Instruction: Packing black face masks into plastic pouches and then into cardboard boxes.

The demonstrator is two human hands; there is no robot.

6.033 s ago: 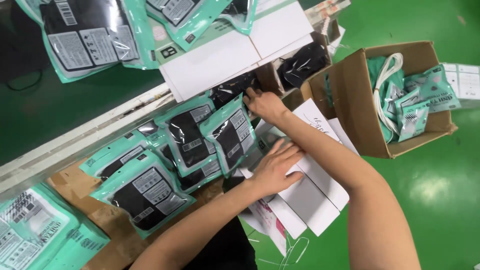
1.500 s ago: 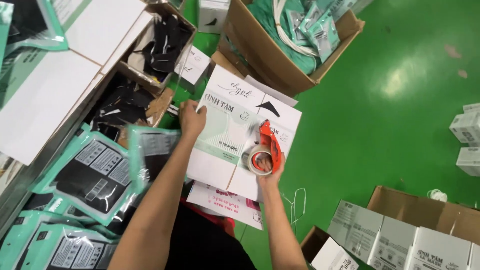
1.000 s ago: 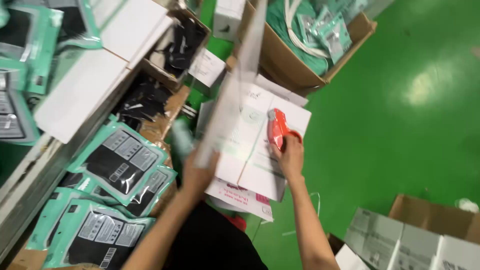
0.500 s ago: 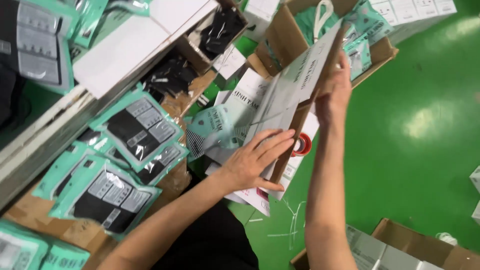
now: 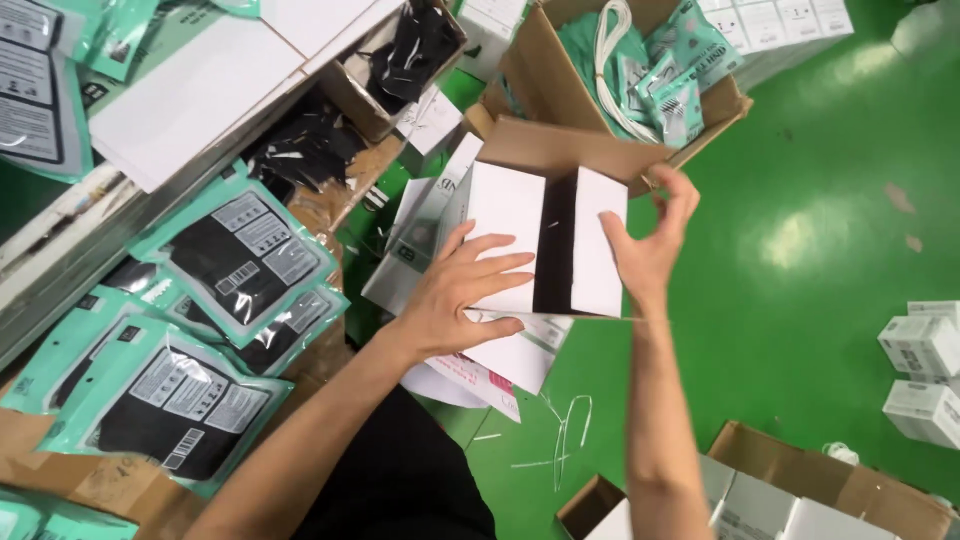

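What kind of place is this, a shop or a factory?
Most likely a packing floor in a factory or warehouse: teal-and-black sealed pouches piled on the bench, a white carton being folded by both hands, stacked small white boxes on a green painted floor.

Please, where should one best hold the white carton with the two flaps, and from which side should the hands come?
Hold the white carton by its two outer side walls, one hand from each side. Its two flaps lie nearly closed with a dark gap between them, so the top gives no firm hold. The left hand already lies on the left flap; the right hand is at the right edge.
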